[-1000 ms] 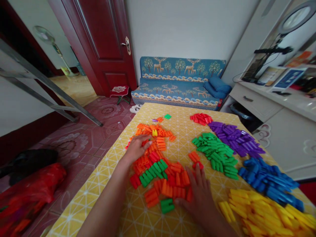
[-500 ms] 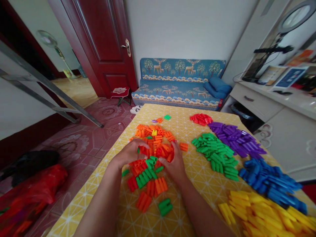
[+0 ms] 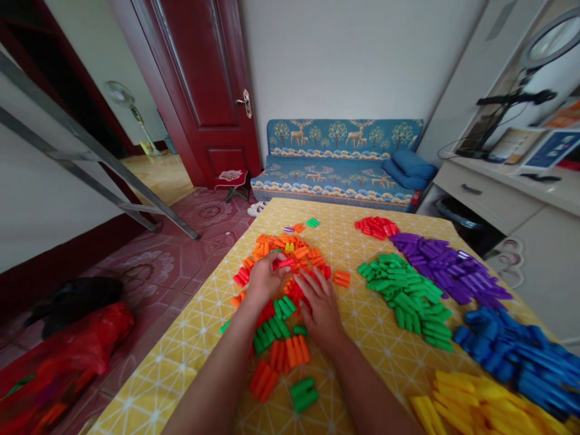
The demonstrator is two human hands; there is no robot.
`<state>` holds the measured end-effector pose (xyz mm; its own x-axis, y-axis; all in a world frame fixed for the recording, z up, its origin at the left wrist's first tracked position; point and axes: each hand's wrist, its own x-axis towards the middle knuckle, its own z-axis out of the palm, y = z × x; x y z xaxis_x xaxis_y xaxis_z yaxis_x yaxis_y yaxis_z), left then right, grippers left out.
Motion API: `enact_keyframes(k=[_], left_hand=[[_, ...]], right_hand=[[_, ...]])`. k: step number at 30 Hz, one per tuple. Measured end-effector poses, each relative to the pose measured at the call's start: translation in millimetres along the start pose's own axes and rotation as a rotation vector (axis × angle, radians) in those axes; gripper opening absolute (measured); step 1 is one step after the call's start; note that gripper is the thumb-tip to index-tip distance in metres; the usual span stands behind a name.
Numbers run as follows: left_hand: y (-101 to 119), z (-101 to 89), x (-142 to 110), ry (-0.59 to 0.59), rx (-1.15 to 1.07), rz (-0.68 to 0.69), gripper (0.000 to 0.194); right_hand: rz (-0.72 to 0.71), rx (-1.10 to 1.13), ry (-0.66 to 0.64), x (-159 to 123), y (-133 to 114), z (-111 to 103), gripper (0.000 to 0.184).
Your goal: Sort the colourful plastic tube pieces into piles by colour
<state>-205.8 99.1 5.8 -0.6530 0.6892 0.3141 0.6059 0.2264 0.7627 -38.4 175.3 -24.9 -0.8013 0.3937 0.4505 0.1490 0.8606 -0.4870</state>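
Observation:
Over the mixed pile of mostly orange plastic building blocks (image 3: 269,246), my left hand (image 3: 265,279) is closed, with a red block (image 3: 286,263) between thumb and fingers. My right hand (image 3: 321,305) rests on the right side of that pile, fingers stretched out and apart, touching red and orange blocks. Just below the hands lie joined green blocks (image 3: 272,333), orange blocks (image 3: 296,350) and a separate green block (image 3: 304,394). One yellow block (image 3: 289,247) sits among the orange ones. What lies beneath my right palm is hidden.
Sorted heaps of red (image 3: 376,227), purple (image 3: 446,266), green (image 3: 403,296), blue (image 3: 521,347) and yellow blocks (image 3: 480,402) cover the right of the yellow tablecloth (image 3: 367,368). A red plastic bag (image 3: 99,338) lies on the floor at left. A blue sofa (image 3: 335,169) stands beyond the table.
My left hand has gone from open over the pile to closed on a red block. My right hand has flattened, its fingers now pointing up and left. The view has shifted slightly.

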Motion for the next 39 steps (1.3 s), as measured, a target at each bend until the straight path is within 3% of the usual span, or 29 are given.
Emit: enact_keyframes(k=[3, 5, 8, 12, 19, 26, 32, 36, 39], left_hand=[[-3.9, 19.6, -3.2, 0.022, -0.369, -0.031, 0.021], [-7.0, 27.6, -6.3, -0.010, -0.488, -0.047, 0.026], [-9.7, 30.8, -8.7, -0.034, -0.518, -0.088, 0.035], [-8.1, 27.7, -8.6, -0.042, -0.492, -0.066, 0.040], [1.6, 26.3, -14.3, -0.112, -0.580, -0.030, 0.036], [4.7, 27.9, -17.1, -0.245, -0.670, -0.041, 0.032], [4.6, 30.6, -19.6, -0.291, -0.646, -0.018, 0.028], [5.2, 29.1, -17.9, -0.305, -0.468, 0.086, 0.024], [2.1, 7.7, -9.3, -0.205, -0.254, 0.107, 0.025]], right_hand=[[-0.023, 0.003, -0.016, 1.6, 0.2, 0.5, 0.049], [-0.010, 0.042, 0.020, 2.0, 1.2, 1.4, 0.037], [0.115, 0.118, 0.203, 0.8, 3.1, 3.5, 0.023], [0.315, 0.312, 0.396, -0.9, 5.7, 4.8, 0.020], [0.449, 0.710, 0.368, 2.2, 9.5, 2.4, 0.024], [0.484, 0.838, 0.315, 4.2, 3.8, 3.9, 0.045], [0.541, 0.716, 0.334, 5.4, 1.9, 7.2, 0.071], [0.515, 0.692, 0.369, 6.3, -0.7, 6.5, 0.064], [0.526, 0.720, 0.489, 7.5, 1.3, 5.3, 0.059]])
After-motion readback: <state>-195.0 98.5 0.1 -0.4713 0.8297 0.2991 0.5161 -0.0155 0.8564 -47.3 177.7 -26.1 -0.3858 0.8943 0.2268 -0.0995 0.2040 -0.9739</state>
